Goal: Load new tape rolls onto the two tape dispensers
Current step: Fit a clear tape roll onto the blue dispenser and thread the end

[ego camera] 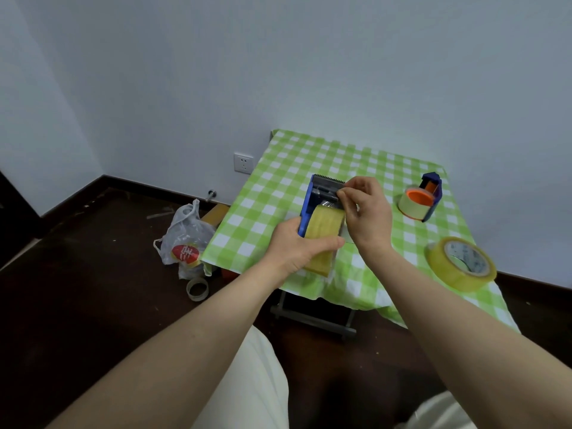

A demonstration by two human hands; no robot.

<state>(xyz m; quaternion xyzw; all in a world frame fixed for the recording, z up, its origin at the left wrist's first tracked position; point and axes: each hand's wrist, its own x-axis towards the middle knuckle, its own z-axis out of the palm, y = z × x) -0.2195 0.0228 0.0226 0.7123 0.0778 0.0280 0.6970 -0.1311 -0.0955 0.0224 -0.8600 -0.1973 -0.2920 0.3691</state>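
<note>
Left grip point(297, 246) clasped tape roll point(325, 226) in blue dispenser point(308, 199), right grip point(366, 212) pinched tape end point(340, 193) at roller, tabletop point(278, 187) centre

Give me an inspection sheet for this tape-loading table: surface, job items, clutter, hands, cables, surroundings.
Surface: small table under a green checked cloth.
Job's things: large dispenser, blue, with a yellowish roll seated in it; small dispenser at far right with a pale roll on an orange hub; spare roll lying near the right edge.
Clutter: plastic bag and empty core on the floor left of the table.
Hands: left hand grips the large dispenser round its roll; right hand pinches at its front roller, tape end not discernible.
Cables: nothing seen.
Surroundings: pale wall, wall socket, dark floor.
</note>
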